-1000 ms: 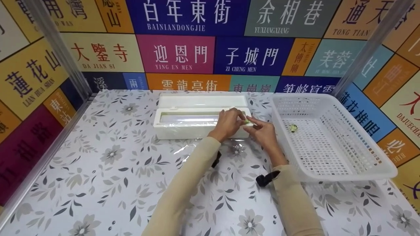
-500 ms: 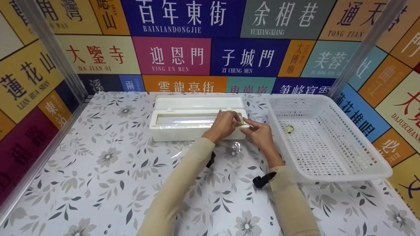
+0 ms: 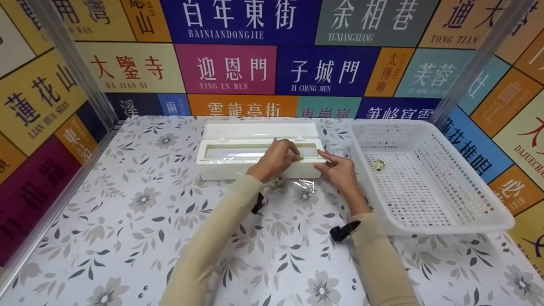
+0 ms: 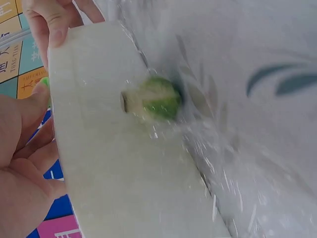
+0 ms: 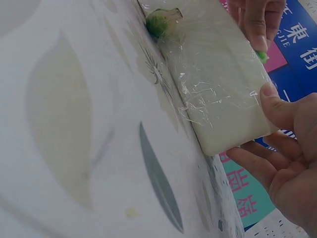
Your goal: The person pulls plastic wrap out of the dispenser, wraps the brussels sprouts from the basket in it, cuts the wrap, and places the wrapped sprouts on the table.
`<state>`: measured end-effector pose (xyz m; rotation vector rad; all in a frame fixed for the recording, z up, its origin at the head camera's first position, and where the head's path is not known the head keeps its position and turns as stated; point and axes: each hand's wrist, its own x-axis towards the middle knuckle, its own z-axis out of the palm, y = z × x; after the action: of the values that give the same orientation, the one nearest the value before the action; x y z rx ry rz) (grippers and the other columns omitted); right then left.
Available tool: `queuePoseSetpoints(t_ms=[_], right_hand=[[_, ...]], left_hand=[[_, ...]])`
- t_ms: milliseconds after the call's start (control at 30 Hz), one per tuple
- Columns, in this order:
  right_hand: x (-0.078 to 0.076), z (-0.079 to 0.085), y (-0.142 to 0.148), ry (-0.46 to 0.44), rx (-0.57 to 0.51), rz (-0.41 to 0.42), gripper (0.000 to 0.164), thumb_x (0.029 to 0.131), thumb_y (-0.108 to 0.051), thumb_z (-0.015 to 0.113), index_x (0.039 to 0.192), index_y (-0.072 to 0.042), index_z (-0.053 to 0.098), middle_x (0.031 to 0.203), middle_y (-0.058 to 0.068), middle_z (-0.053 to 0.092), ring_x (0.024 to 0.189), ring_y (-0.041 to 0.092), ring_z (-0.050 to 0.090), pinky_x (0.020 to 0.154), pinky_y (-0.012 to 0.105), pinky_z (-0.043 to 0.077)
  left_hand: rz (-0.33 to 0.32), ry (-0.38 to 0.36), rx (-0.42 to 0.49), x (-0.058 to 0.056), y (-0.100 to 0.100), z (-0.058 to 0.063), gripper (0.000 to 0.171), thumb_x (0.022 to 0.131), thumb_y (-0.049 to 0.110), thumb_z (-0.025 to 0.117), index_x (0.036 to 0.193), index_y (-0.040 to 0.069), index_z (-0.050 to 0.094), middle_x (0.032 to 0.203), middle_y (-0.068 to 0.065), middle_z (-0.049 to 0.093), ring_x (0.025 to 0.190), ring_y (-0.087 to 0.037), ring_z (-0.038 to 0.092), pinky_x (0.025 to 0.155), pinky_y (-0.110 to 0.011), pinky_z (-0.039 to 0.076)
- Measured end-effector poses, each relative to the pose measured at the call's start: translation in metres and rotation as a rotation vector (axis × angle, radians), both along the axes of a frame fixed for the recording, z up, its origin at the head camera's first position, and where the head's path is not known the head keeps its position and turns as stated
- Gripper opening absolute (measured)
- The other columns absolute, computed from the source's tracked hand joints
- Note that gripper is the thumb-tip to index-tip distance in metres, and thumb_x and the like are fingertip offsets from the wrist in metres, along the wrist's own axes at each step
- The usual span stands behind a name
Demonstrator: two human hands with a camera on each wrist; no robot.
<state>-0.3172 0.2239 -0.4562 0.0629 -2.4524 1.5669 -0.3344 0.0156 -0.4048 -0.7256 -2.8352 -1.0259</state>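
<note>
A white cling film box (image 3: 216, 171) lies across the table with its lid raised at the back and a film roll (image 3: 233, 153) inside. My left hand (image 3: 275, 158) pinches a small green slide cutter (image 3: 301, 157) on the box's front rim. At the right end, my right hand (image 3: 341, 171) grips the box, its thumb (image 5: 277, 106) on the front face. Clear cling film (image 5: 193, 74) hangs over that face onto the table. Against the box's front sits a Brussels sprout (image 4: 161, 98), seen through film in the left wrist view and mostly behind my left wrist in the head view.
To the right stands a white perforated plastic basket (image 3: 450, 230) with another small sprout (image 3: 379, 165) in it. Flower-patterned cloth (image 3: 140, 250) covers the table. Behind rises a wall of coloured sign panels (image 3: 225, 70), with clear posts at both corners.
My left hand has slid leftward along the box's front rim with the green slide cutter, away from my right hand. The right hand stays at the box's right end. The sprout has come partly into view.
</note>
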Motion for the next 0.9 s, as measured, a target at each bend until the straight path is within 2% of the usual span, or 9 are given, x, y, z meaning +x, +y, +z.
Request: queuePoseSetpoints(t_ms=[100, 200, 267, 433, 500, 633, 700, 800, 900], right_hand=[[0.001, 0.0, 0.001, -0.018, 0.003, -0.002, 0.044, 0.083, -0.012, 0.081, 0.125, -0.012, 0.068, 0.136, 0.013, 0.062, 0.11, 0.03, 0.071, 0.077, 0.007, 0.054], [0.002, 0.0, 0.0, -0.027, -0.009, 0.0, 0.044, 0.083, -0.013, 0.081, 0.126, -0.013, 0.068, 0.135, 0.012, 0.063, 0.099, 0.023, 0.074, 0.067, 0.01, 0.055], [0.003, 0.001, 0.0, -0.017, -0.016, 0.002, 0.044, 0.083, -0.013, 0.081, 0.125, -0.013, 0.069, 0.133, 0.013, 0.065, 0.088, 0.011, 0.074, 0.062, 0.011, 0.054], [0.003, 0.001, 0.002, -0.008, -0.008, -0.003, 0.043, 0.084, -0.012, 0.081, 0.125, -0.013, 0.069, 0.13, 0.013, 0.067, 0.086, 0.011, 0.074, 0.062, 0.01, 0.054], [0.003, 0.001, 0.003, -0.019, -0.004, -0.006, 0.043, 0.084, -0.012, 0.081, 0.125, -0.014, 0.069, 0.128, 0.013, 0.068, 0.087, 0.017, 0.074, 0.062, 0.011, 0.055], [0.002, -0.001, 0.003, -0.017, -0.004, -0.019, 0.043, 0.083, -0.012, 0.082, 0.124, -0.014, 0.07, 0.129, 0.013, 0.067, 0.082, 0.009, 0.072, 0.062, 0.011, 0.055], [0.001, -0.001, 0.002, -0.011, 0.002, -0.021, 0.043, 0.083, -0.012, 0.082, 0.124, -0.014, 0.07, 0.13, 0.013, 0.067, 0.082, 0.004, 0.071, 0.063, 0.011, 0.056], [0.001, -0.001, 0.002, -0.023, 0.0, -0.024, 0.044, 0.082, -0.014, 0.082, 0.124, -0.015, 0.07, 0.125, 0.015, 0.069, 0.074, 0.005, 0.07, 0.059, 0.014, 0.056], [0.001, 0.0, 0.001, -0.035, 0.016, -0.026, 0.044, 0.083, -0.016, 0.082, 0.125, -0.016, 0.069, 0.126, 0.015, 0.069, 0.081, 0.009, 0.072, 0.062, 0.013, 0.056]], left_hand=[[0.001, 0.003, -0.006, 0.002, -0.008, 0.001, 0.015, 0.096, 0.015, 0.068, 0.102, 0.002, 0.074, 0.113, -0.011, 0.073, 0.117, -0.026, 0.064, 0.118, -0.041, 0.041], [-0.014, 0.028, -0.015, 0.005, -0.015, 0.002, 0.015, 0.095, 0.014, 0.068, 0.102, 0.001, 0.074, 0.11, -0.014, 0.071, 0.11, -0.029, 0.064, 0.105, -0.039, 0.05], [-0.02, 0.049, -0.033, 0.006, -0.02, 0.004, 0.015, 0.095, 0.012, 0.068, 0.101, 0.001, 0.075, 0.108, -0.014, 0.07, 0.109, -0.03, 0.064, 0.11, -0.041, 0.047], [-0.03, 0.101, -0.079, 0.006, -0.05, 0.006, 0.014, 0.094, 0.012, 0.068, 0.099, 0.001, 0.077, 0.108, -0.015, 0.07, 0.111, -0.03, 0.062, 0.121, -0.056, 0.033], [-0.017, 0.116, -0.098, 0.008, -0.068, 0.006, 0.014, 0.094, 0.012, 0.069, 0.1, 0.002, 0.077, 0.108, -0.015, 0.07, 0.112, -0.03, 0.062, 0.119, -0.056, 0.035], [0.034, 0.144, -0.133, 0.014, -0.099, 0.006, 0.014, 0.094, 0.012, 0.069, 0.1, 0.002, 0.076, 0.108, -0.015, 0.071, 0.112, -0.031, 0.062, 0.113, -0.052, 0.04], [0.055, 0.151, -0.149, 0.016, -0.112, 0.007, 0.014, 0.094, 0.011, 0.069, 0.101, 0.002, 0.076, 0.109, -0.015, 0.07, 0.112, -0.032, 0.062, 0.115, -0.054, 0.038], [0.08, 0.149, -0.166, 0.019, -0.131, 0.008, 0.014, 0.093, 0.011, 0.069, 0.101, 0.001, 0.076, 0.109, -0.016, 0.069, 0.112, -0.032, 0.062, 0.115, -0.055, 0.038], [0.098, 0.147, -0.164, 0.022, -0.149, 0.008, 0.013, 0.092, 0.009, 0.07, 0.1, 0.0, 0.075, 0.108, -0.017, 0.069, 0.11, -0.034, 0.063, 0.112, -0.053, 0.042]])
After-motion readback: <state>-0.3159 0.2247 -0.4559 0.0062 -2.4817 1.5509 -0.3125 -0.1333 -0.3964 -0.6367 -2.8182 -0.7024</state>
